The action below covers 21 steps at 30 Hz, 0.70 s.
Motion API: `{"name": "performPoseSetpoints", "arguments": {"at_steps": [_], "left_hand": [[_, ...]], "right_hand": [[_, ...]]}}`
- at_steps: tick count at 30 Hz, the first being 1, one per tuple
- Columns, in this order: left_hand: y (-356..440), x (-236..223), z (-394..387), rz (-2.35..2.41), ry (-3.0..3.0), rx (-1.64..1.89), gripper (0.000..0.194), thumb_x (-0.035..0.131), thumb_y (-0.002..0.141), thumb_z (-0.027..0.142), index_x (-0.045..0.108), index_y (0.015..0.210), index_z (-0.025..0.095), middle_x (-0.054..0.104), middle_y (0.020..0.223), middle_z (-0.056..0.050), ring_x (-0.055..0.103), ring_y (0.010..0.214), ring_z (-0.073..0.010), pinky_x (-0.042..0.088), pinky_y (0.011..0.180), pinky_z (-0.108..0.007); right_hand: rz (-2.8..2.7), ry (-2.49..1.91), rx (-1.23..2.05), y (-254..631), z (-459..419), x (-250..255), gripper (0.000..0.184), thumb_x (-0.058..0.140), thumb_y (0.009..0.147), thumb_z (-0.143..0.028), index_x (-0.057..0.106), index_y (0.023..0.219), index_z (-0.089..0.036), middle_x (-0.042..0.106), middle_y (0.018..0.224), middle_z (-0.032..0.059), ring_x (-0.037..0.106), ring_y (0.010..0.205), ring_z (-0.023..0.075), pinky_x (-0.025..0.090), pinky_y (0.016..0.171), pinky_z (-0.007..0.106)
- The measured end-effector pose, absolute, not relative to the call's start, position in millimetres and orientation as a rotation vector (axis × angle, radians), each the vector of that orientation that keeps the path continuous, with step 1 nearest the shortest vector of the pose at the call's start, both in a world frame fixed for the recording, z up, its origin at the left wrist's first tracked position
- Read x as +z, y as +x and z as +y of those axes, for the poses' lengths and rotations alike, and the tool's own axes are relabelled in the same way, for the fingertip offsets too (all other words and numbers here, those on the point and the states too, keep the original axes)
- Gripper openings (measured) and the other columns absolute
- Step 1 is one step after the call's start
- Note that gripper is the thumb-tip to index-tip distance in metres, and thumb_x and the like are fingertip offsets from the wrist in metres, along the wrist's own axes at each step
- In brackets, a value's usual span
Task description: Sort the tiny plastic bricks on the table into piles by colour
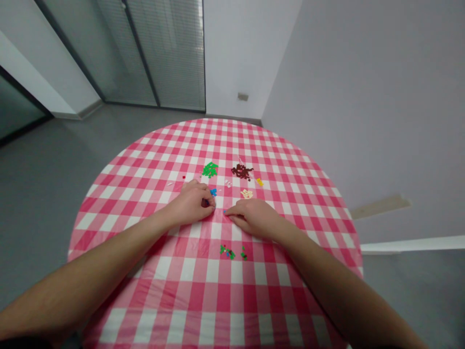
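My left hand (192,201) rests over the middle of the table with its fingers curled and thumb and index fingertip together; what they pinch, if anything, is too small to make out. Just right of it, my right hand (257,218) pinches a tiny blue piece (224,212) at its fingertips. More small blue pieces (213,192) lie right behind my left fingers, partly covered. Cream pieces (247,194) are beyond my right hand. Closer to me lie two small mixed clusters, a larger one (227,252) of green, red and blue bits and a smaller green and dark one (243,253).
Farther back are a pile of green pieces (209,169), a dark brown pile (241,171), yellow pieces (259,182) and pale pink ones (228,183). A lone red piece (184,177) lies left. The round table wears a red-and-white checked cloth (218,295); walls stand behind and right.
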<state>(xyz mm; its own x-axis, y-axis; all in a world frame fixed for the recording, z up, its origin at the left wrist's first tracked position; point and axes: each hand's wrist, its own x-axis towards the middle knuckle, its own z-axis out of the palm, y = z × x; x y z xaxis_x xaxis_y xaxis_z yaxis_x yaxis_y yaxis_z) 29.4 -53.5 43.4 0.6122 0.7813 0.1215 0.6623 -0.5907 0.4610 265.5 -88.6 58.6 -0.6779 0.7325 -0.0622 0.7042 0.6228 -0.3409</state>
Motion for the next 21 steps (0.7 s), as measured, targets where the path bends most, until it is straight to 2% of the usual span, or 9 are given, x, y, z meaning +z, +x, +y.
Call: {"name": "performPoseSetpoints", "arguments": {"at_steps": [4,10,16,21], "left_hand": [[30.0,39.2,-52.7,1.204,2.469,0.492,0.012,0.067,0.080,0.024,0.077,0.073,0.023,0.070,0.078,-0.003,0.060,0.083,-0.0217,0.040,0.085,-0.040],[25.5,45.7,-51.2,1.182,2.502,0.539,0.015,0.064,0.084,0.025,0.078,0.080,0.024,0.072,0.081,-0.004,0.062,0.085,-0.0224,0.043,0.084,-0.040],[28.2,63.0,-66.8,0.605,2.452,0.346,0.013,0.065,0.086,0.014,0.075,0.085,0.022,0.074,0.087,-0.001,0.065,0.089,-0.0186,0.046,0.089,-0.035],[39.8,63.2,-82.7,0.432,2.473,0.238,0.014,0.070,0.085,0.010,0.077,0.087,0.022,0.072,0.086,-0.002,0.065,0.089,-0.0187,0.047,0.087,-0.033]], "right_hand": [[-2.744,-1.249,0.517,259.6,-89.6,55.6,0.029,0.053,0.100,-0.024,0.074,0.121,-0.023,0.077,0.112,0.0074,0.071,0.098,0.0223,0.050,0.082,0.032],[-2.726,-1.270,0.499,259.6,-88.6,56.4,0.029,0.054,0.100,-0.025,0.074,0.121,-0.024,0.077,0.114,0.0070,0.071,0.100,0.0223,0.051,0.083,0.033],[-2.714,-1.296,0.476,261.6,-85.1,56.5,0.026,0.056,0.097,-0.021,0.076,0.114,-0.023,0.078,0.111,0.0072,0.070,0.099,0.0228,0.049,0.082,0.032],[-2.721,-1.282,0.506,256.6,-86.7,56.4,0.030,0.053,0.101,-0.025,0.072,0.124,-0.024,0.078,0.112,0.0070,0.071,0.095,0.0219,0.048,0.077,0.031]]}}
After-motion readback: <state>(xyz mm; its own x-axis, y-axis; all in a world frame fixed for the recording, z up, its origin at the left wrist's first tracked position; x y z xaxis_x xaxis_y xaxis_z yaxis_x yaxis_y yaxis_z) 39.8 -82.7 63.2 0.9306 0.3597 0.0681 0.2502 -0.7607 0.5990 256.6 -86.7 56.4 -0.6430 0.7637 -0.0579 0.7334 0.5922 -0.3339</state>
